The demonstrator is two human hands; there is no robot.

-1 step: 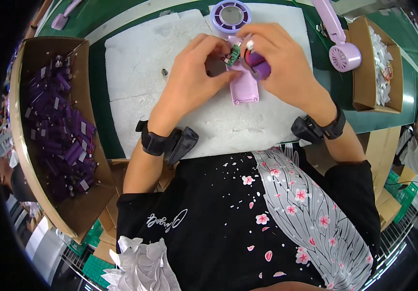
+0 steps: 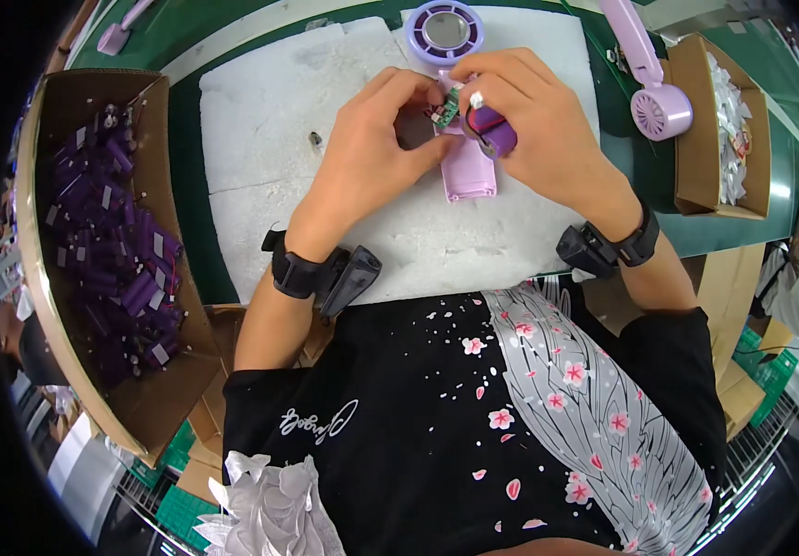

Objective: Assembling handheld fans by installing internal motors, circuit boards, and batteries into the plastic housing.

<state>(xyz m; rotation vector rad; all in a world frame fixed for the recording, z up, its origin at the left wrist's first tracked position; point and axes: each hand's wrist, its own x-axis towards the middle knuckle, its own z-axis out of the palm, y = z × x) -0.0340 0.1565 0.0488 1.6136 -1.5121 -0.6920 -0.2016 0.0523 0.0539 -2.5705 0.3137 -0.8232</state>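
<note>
Two black wrist straps (image 2: 292,269) sit nearest, just over the near edge of the white mat (image 2: 325,190) on the green counter (image 2: 716,233). Left of the mat stands a deep carton (image 2: 160,139), heaped with purple cells (image 2: 112,232); its cardboard wall rises along that whole side, between the pile and the working space.

Toward the mat's far edge, right of its middle, lies an open pink shell (image 2: 470,174), its squared end toward the person. Over it the right hand (image 2: 548,125) grips a purple battery cell (image 2: 499,139) between thumb and fingers, a white plug (image 2: 475,98) on its wires showing above, and that hand blocks part of the shell. The left hand (image 2: 372,139) has its thumb at the shell and its fingertips by a small green circuit board (image 2: 449,109); from here I can't tell whether they pinch it.

Beyond the mat's right edge, a pink fan (image 2: 661,111) lies beside a carton (image 2: 696,148) of white pieces (image 2: 729,167). Past the fingers, a purple-ringed round part (image 2: 445,31) sits at the mat's far edge, and another pink fan (image 2: 114,40) rests near the counter's far left corner.
</note>
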